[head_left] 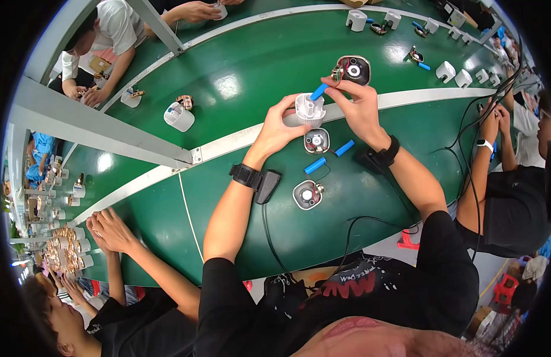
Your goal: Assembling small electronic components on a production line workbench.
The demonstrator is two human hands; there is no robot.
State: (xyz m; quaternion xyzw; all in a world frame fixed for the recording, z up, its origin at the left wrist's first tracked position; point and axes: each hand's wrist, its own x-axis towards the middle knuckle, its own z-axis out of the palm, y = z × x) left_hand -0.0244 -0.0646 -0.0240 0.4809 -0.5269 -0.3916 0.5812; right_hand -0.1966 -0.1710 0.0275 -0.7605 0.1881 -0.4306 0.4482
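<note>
green conveyor belt (240, 65) under both hands, seen from the head camera. left hand (274, 128) wrapped around a white cylindrical housing (309, 110), lifted above the belt near its white dividing stripe (442, 94). right hand (359, 104) pinching a blue cylinder (318, 91) at the housing's top, tilted, tip touching it. just below, on the belt: a small motor part (316, 140), two more blue cylinders (315, 165) (344, 148), a round grey assembly (307, 195). beyond the hands, a black round assembly (353, 70). other workers' hands (112, 229) at lower left.
</note>
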